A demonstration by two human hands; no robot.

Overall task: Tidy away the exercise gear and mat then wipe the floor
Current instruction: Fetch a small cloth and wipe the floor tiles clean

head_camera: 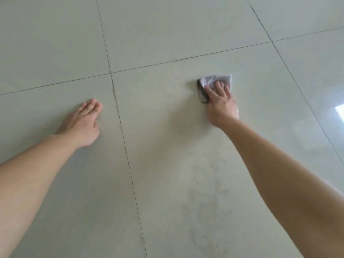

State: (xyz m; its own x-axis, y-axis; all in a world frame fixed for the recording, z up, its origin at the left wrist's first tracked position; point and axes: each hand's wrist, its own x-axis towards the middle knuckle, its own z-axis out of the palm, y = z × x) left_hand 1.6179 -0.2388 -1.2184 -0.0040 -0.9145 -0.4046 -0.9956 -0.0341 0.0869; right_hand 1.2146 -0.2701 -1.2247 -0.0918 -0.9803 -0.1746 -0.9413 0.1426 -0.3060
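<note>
Fingers [219, 88] of the right hand [221, 105] lie flat, grip open, pressing a grey cloth [214, 81] onto the tiled floor [167, 146]. Left hand [81, 123] rests well apart, open palm down on the neighbouring tile.

You see a floor [167, 34] of smooth pale tiles, glossy at right, with thin dark joints and dull smears nearby. The cloth [214, 80] is soft grey fabric.

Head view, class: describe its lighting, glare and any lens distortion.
Head view: soft, even daylight; a bright window reflection glares off the glossy floor at the right edge; wide-angle bending curves the grout lines; slight softness overall, with faint shadows under both hands.
</note>
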